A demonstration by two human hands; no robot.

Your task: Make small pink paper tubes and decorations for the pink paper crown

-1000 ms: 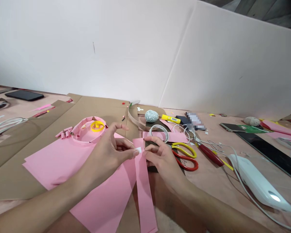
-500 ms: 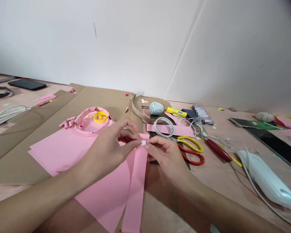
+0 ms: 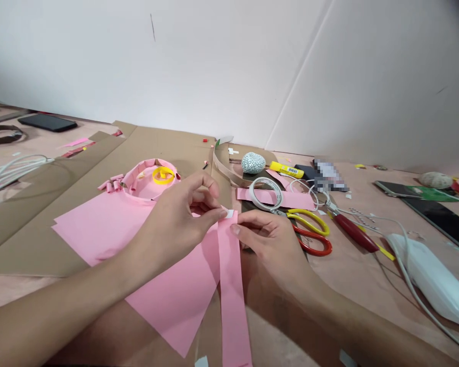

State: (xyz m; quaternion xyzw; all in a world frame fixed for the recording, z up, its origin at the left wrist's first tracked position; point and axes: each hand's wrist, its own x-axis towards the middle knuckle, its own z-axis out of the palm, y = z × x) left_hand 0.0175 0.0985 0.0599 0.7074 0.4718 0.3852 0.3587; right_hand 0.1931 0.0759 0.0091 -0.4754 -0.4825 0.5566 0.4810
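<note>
The pink paper strip (image 3: 233, 300) is light and soft, so it will bend and crease easily; it is best held near its top end, by the small white tab (image 3: 229, 214). It lies partly over the pink paper sheet (image 3: 95, 229), its tail running toward the bottom of the view. The left hand (image 3: 172, 237) pinches that end between thumb and fingers. The right hand (image 3: 270, 239) is curled, its fingertips at the strip's edge; whether it grips is unclear. Compared with half a second earlier, the strip runs straighter instead of slanting.
</note>
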